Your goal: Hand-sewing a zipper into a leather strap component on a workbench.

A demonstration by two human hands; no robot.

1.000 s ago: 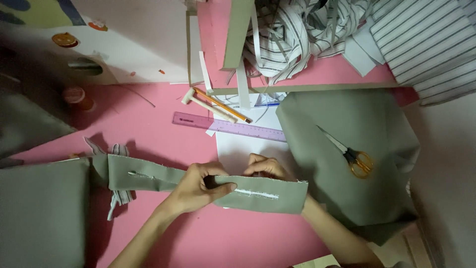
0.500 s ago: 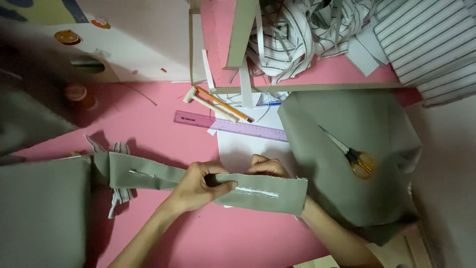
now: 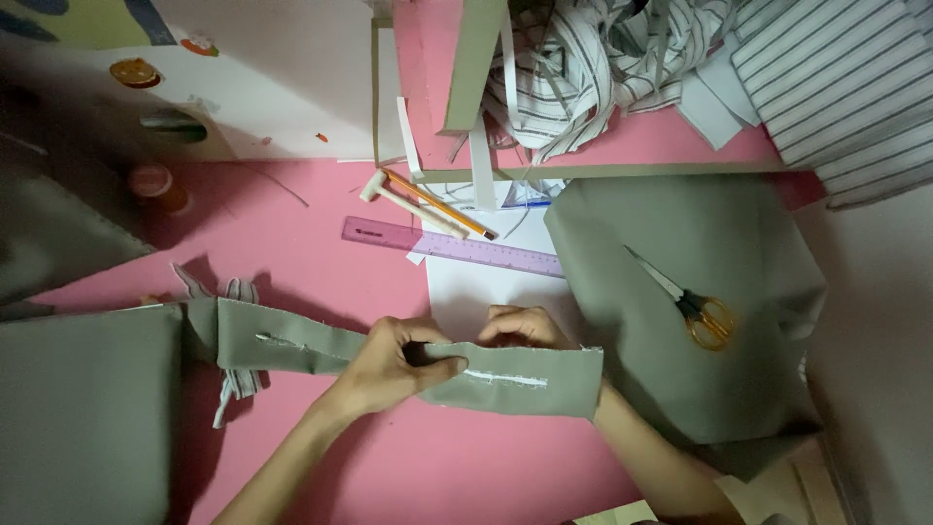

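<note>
A long grey-green fabric strip (image 3: 525, 379) with a white stitched line lies across the pink surface. My left hand (image 3: 389, 369) pinches the strip near its middle, fingers curled over the top edge. My right hand (image 3: 520, 329) sits just behind the strip, partly hidden by it, gripping its upper edge. The strip's left end (image 3: 253, 335) reaches a larger grey-green fabric piece (image 3: 87, 408).
Yellow-handled scissors (image 3: 695, 306) rest on a grey-green fabric panel (image 3: 700, 253) at right. A purple ruler (image 3: 452, 246), pencils (image 3: 437, 204) and white paper (image 3: 486, 287) lie beyond my hands. Striped cloth (image 3: 622, 58) is heaped at the back. A small jar (image 3: 155, 185) stands left.
Both hands keep their hold on the strip with almost no movement; the view has shifted slightly.
</note>
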